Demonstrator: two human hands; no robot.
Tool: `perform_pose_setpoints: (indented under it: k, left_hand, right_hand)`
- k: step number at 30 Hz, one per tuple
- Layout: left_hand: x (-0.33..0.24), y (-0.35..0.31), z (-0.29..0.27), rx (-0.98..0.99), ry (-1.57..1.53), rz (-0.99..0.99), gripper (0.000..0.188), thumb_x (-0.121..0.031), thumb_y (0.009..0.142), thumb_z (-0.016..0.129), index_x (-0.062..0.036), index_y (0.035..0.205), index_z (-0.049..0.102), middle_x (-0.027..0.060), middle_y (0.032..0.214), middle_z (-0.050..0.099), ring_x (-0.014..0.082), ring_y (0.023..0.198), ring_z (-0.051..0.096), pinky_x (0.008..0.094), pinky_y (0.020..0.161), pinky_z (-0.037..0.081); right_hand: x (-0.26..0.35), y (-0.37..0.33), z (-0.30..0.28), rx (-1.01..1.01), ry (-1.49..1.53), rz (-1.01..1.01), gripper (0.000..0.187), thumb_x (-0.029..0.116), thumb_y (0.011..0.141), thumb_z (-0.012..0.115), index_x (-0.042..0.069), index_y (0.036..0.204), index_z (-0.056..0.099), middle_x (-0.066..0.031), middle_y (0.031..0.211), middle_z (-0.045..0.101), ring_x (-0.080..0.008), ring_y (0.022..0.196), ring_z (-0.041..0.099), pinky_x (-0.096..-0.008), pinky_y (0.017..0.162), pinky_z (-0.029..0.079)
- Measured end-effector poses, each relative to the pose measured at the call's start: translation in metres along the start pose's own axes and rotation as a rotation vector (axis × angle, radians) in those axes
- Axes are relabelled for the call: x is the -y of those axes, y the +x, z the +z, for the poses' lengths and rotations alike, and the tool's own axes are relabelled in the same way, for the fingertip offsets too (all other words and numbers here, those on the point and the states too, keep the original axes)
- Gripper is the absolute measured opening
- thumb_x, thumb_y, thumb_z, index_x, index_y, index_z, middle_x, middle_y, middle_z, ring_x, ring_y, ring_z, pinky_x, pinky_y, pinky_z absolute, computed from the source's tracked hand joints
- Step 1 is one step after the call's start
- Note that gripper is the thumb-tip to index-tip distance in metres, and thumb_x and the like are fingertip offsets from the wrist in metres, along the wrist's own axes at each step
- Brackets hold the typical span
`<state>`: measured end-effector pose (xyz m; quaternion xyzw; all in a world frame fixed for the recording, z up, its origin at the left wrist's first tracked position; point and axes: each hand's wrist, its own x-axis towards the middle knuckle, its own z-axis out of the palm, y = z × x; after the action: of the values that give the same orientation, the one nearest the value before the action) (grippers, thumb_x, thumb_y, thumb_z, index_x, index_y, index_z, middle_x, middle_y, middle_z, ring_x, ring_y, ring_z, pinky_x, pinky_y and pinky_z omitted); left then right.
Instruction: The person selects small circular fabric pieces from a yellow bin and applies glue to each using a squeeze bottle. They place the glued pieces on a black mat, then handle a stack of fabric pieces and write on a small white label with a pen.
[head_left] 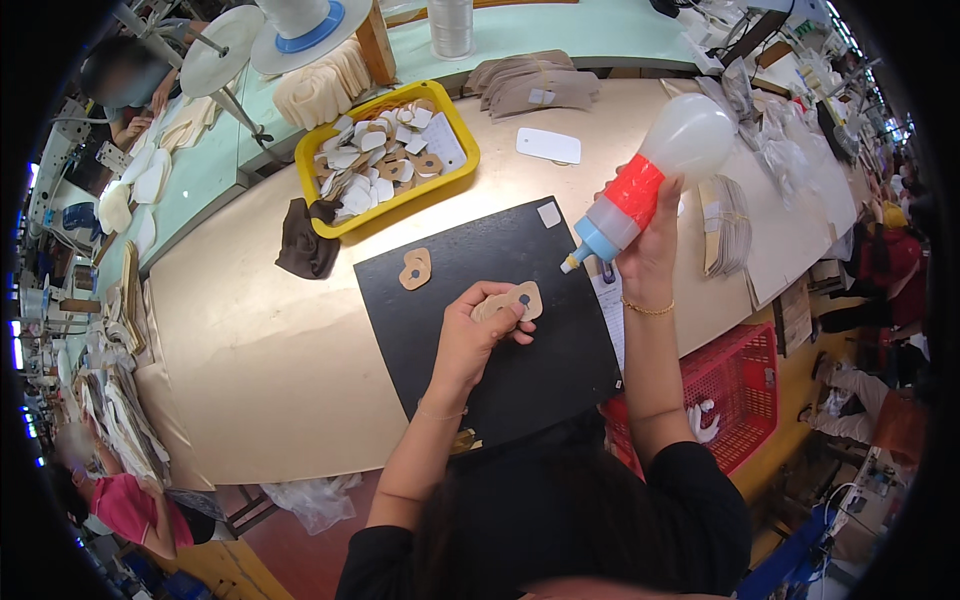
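Patches [532, 290] pinched in your left hand [487, 322] over the mat [545, 400], bottle [633, 190] clasped in your right hand [652, 240]; tan bits [416, 267] lie beyond, possibly finished, but the tub [402, 206] is heaped with pieces [362, 165], so most seems left.

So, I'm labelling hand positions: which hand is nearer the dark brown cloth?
Left: the left hand is right of the dark brown cloth, over the black board; the right hand, holding a bottle, is farther right.
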<state>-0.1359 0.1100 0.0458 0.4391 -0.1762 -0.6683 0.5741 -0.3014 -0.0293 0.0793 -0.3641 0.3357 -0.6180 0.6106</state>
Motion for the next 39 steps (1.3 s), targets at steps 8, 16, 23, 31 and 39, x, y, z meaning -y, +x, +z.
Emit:
perform_pose_setpoints:
  k: [8, 16, 23, 31, 39]
  left_hand:
    - [-0.039, -0.023, 0.017, 0.015, 0.156, 0.106, 0.017, -0.003, 0.082, 0.067, 0.0041, 0.096, 0.059, 0.0113, 0.077, 0.065, 0.0140, 0.061, 0.064, 0.0242, 0.057, 0.055]
    - [-0.049, -0.033, 0.022, 0.026, 0.172, 0.112, 0.019, -0.007, 0.084, 0.067, 0.0044, 0.098, 0.061, 0.0092, 0.081, 0.065, 0.0102, 0.064, 0.063, 0.0217, 0.057, 0.053]
    - [-0.052, -0.028, 0.022, -0.020, 0.254, 0.113, 0.018, -0.007, 0.084, 0.066, 0.0048, 0.096, 0.060, 0.0109, 0.077, 0.065, 0.0129, 0.060, 0.063, 0.0235, 0.056, 0.054]
    - [-0.053, -0.029, 0.026, -0.012, 0.269, 0.106, 0.018, -0.008, 0.083, 0.066, 0.0044, 0.095, 0.060, 0.0112, 0.077, 0.065, 0.0134, 0.060, 0.063, 0.0238, 0.056, 0.054]
    - [-0.051, -0.029, 0.023, 0.006, 0.227, 0.078, 0.017, -0.010, 0.085, 0.065, 0.0038, 0.094, 0.061, 0.0077, 0.075, 0.064, 0.0102, 0.060, 0.062, 0.0218, 0.056, 0.052]
  right_hand:
    - [0.006, 0.006, 0.042, 0.071, 0.310, 0.225, 0.062, 0.060, 0.082, 0.059, 0.006, 0.110, 0.049, -0.0078, 0.084, 0.059, -0.0179, 0.066, 0.063, -0.0310, 0.059, 0.057]
    - [0.007, 0.003, 0.052, 0.084, 0.304, 0.197, 0.063, 0.060, 0.082, 0.060, 0.004, 0.108, 0.050, -0.0092, 0.084, 0.059, -0.0180, 0.066, 0.063, -0.0319, 0.060, 0.057]
    - [0.022, -0.034, 0.039, 0.255, -0.107, -0.232, 0.086, 0.065, 0.070, 0.069, 0.001, 0.121, 0.044, -0.0116, 0.103, 0.055, -0.0206, 0.091, 0.059, -0.0380, 0.077, 0.055]
    - [0.032, -0.050, 0.038, 0.469, -0.392, -0.221, 0.088, 0.063, 0.062, 0.076, -0.005, 0.113, 0.049, -0.0119, 0.104, 0.055, -0.0238, 0.092, 0.061, -0.0391, 0.078, 0.055]
    - [0.029, -0.053, 0.047, 0.325, -0.435, -0.374, 0.089, 0.064, 0.061, 0.077, -0.005, 0.111, 0.050, -0.0100, 0.100, 0.054, -0.0220, 0.091, 0.059, -0.0385, 0.082, 0.053]
